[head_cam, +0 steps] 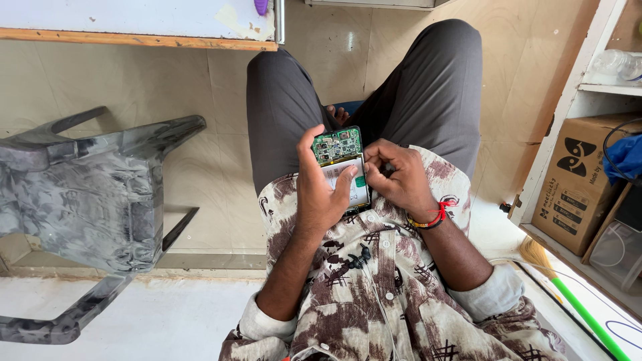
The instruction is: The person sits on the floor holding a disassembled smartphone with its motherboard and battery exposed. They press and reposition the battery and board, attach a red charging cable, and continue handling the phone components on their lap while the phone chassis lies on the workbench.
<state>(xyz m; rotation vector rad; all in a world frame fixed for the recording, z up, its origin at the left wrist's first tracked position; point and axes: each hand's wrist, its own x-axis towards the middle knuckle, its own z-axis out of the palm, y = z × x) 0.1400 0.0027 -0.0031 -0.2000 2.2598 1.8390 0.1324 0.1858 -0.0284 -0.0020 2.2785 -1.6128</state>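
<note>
While beside thighs, opened phone (342, 167)

Both forearms come up from the bottom of the view, sleeves pushed back to the elbows, and meet over the lap just above the opened phone (342, 167). The left hand (321, 190) cups the phone's left side, thumb laid across its lower half and fingertips curled over its top left corner. The right hand (394, 175) sits against the phone's right edge, fingers bunched and pinched at that edge (what they pinch is too small to tell). A red thread band circles the right wrist.
</note>
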